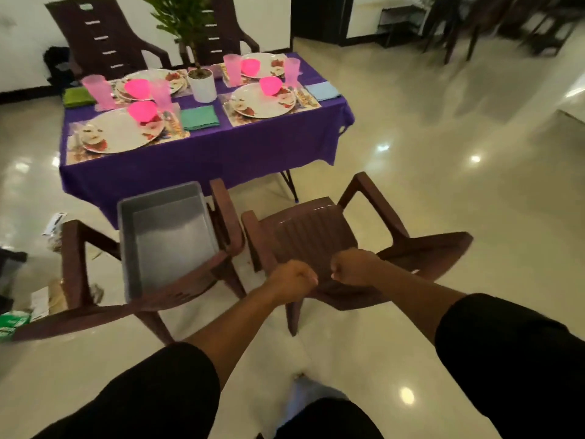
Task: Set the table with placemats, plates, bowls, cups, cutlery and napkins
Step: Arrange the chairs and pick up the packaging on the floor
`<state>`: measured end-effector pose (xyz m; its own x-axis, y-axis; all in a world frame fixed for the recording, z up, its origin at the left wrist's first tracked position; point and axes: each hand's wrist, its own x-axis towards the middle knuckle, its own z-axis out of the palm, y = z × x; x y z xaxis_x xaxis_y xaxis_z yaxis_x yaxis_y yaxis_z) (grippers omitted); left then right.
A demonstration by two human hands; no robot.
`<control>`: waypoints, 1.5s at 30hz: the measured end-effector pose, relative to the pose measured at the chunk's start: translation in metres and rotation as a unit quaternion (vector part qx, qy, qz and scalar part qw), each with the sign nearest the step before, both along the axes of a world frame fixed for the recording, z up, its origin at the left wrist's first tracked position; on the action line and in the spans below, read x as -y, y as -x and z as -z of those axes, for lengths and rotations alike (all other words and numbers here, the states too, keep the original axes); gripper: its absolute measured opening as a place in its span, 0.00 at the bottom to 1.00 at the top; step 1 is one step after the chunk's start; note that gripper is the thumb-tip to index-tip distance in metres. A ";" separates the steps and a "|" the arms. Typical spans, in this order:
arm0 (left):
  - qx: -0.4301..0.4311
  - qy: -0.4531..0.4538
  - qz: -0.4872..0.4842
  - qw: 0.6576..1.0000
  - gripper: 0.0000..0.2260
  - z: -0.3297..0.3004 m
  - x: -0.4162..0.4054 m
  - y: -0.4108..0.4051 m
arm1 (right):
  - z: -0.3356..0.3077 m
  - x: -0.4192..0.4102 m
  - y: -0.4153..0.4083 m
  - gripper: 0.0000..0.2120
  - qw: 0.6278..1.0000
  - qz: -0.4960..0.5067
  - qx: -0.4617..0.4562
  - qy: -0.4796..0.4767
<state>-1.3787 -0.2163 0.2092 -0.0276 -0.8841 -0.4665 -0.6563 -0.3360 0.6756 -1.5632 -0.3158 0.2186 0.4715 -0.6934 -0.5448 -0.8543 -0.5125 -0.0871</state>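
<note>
Your left hand [292, 280] and right hand [353, 267] grip the brown chair [311, 236] back; table [202, 153] looks fully set, grey bin [167, 239] empty.

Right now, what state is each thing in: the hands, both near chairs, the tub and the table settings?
Left hand: fingers curled over the empty chair's backrest.
Right hand: curled over the same backrest.
Empty chair: upright, seat bare, facing the table.
Grey tub: on the other chair, empty.
Table: four plates, each with a pink bowl.
Green napkin: folded flat.
</note>
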 end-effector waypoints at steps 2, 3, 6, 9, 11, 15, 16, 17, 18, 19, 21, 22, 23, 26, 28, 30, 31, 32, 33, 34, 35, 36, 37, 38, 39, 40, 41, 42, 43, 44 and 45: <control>-0.026 -0.040 -0.020 0.999 0.08 0.007 -0.002 0.027 | 0.004 0.010 0.029 0.17 1.000 -0.001 -0.015 0.013; -0.025 -0.066 -0.029 0.997 0.11 0.013 0.000 0.040 | 0.005 0.017 0.041 0.19 0.999 -0.003 -0.037 0.020; -0.037 -0.185 -0.104 0.976 0.17 0.020 0.013 0.068 | 0.013 0.051 0.083 0.23 0.992 -0.009 -0.125 0.026; -0.063 -0.276 -0.164 0.945 0.18 0.032 0.039 0.086 | 0.023 0.096 0.128 0.24 0.984 -0.004 -0.180 0.016; -0.019 -0.278 -0.154 0.948 0.21 0.046 0.056 0.095 | 0.031 0.118 0.152 0.23 0.984 0.016 -0.176 0.014; 0.114 -0.300 -0.119 0.940 0.23 0.065 0.079 0.110 | 0.048 0.160 0.176 0.22 0.984 0.052 -0.172 -0.006; 0.132 -0.310 -0.135 0.932 0.22 0.068 0.079 0.109 | 0.050 0.166 0.177 0.22 0.984 0.066 -0.163 -0.020; 0.140 -0.316 -0.167 0.923 0.22 0.069 0.081 0.110 | 0.051 0.175 0.178 0.21 0.985 0.069 -0.155 -0.039; 0.149 -0.324 -0.198 0.913 0.23 0.072 0.080 0.108 | 0.048 0.179 0.178 0.20 0.985 0.066 -0.146 -0.058; 0.156 -0.324 -0.218 0.907 0.23 0.074 0.080 0.107 | 0.048 0.186 0.178 0.20 0.986 0.062 -0.143 -0.067; 0.161 -0.324 -0.239 0.901 0.25 0.076 0.075 0.104 | 0.054 0.197 0.180 0.23 0.986 0.080 -0.128 -0.072; 0.166 -0.328 -0.246 0.897 0.25 0.077 0.074 0.103 | 0.059 0.204 0.181 0.25 0.984 0.099 -0.123 -0.080; 0.168 -0.326 -0.247 0.897 0.25 0.078 0.072 0.104 | 0.064 0.208 0.184 0.27 0.982 0.120 -0.117 -0.088; 0.155 -0.335 -0.256 0.893 0.25 0.078 0.072 0.103 | 0.072 0.219 0.189 0.32 0.976 0.154 -0.105 -0.111; 0.147 -0.331 -0.265 0.894 0.26 0.072 0.079 0.101 | 0.071 0.225 0.190 0.32 0.975 0.163 -0.099 -0.116; 0.149 -0.327 -0.260 0.896 0.26 0.063 0.089 0.099 | 0.063 0.233 0.187 0.31 0.975 0.170 -0.089 -0.113; 0.155 -0.322 -0.255 0.899 0.26 0.059 0.096 0.096 | 0.061 0.239 0.185 0.30 0.974 0.176 -0.082 -0.116; 0.158 -0.321 -0.258 0.898 0.26 0.055 0.101 0.093 | 0.056 0.245 0.183 0.28 0.973 0.182 -0.070 -0.121; 0.154 -0.321 -0.262 0.897 0.26 0.053 0.108 0.090 | 0.051 0.250 0.180 0.26 0.974 0.179 -0.065 -0.121; 0.151 -0.319 -0.270 0.896 0.26 0.051 0.114 0.086 | 0.045 0.254 0.177 0.24 0.975 0.177 -0.065 -0.120; 0.148 -0.313 -0.279 0.896 0.26 0.049 0.119 0.084 | 0.042 0.259 0.174 0.24 0.976 0.172 -0.071 -0.116; 0.144 -0.311 -0.286 0.895 0.25 0.047 0.124 0.082 | 0.040 0.262 0.171 0.25 0.976 0.172 -0.073 -0.110; 0.144 -0.308 -0.289 0.895 0.24 0.047 0.129 0.079 | 0.040 0.267 0.167 0.26 0.977 0.169 -0.073 -0.104; 0.143 -0.305 -0.293 0.895 0.23 0.046 0.134 0.077 | 0.039 0.270 0.162 0.26 0.978 0.169 -0.069 -0.103; 0.145 -0.300 -0.296 0.895 0.23 0.046 0.139 0.073 | 0.038 0.275 0.157 0.26 0.979 0.164 -0.064 -0.100; 0.143 -0.298 -0.300 0.895 0.23 0.045 0.145 0.069 | 0.037 0.279 0.152 0.26 0.980 0.162 -0.066 -0.098; 0.144 -0.295 -0.303 0.895 0.23 0.045 0.150 0.064 | 0.037 0.285 0.148 0.25 0.981 0.157 -0.063 -0.096; 0.144 -0.292 -0.306 0.895 0.23 0.045 0.156 0.057 | 0.036 0.291 0.142 0.25 0.982 0.158 -0.054 -0.092; 0.140 -0.291 -0.308 0.895 0.23 0.045 0.162 0.049 | 0.037 0.296 0.136 0.24 0.982 0.155 -0.056 -0.088; 0.137 -0.287 -0.310 0.896 0.22 0.045 0.169 0.041 | 0.037 0.301 0.129 0.23 0.983 0.152 -0.059 -0.084; 0.136 -0.285 -0.309 0.897 0.22 0.045 0.175 0.033 | 0.033 0.302 0.125 0.21 0.982 0.157 -0.058 -0.088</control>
<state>-1.4115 -0.3910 0.1638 0.5681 -0.3071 -0.7635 -0.3402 -0.9324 0.1220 -1.6880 -0.6179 0.1859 0.1772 -0.6848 -0.7068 -0.9772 -0.2077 -0.0437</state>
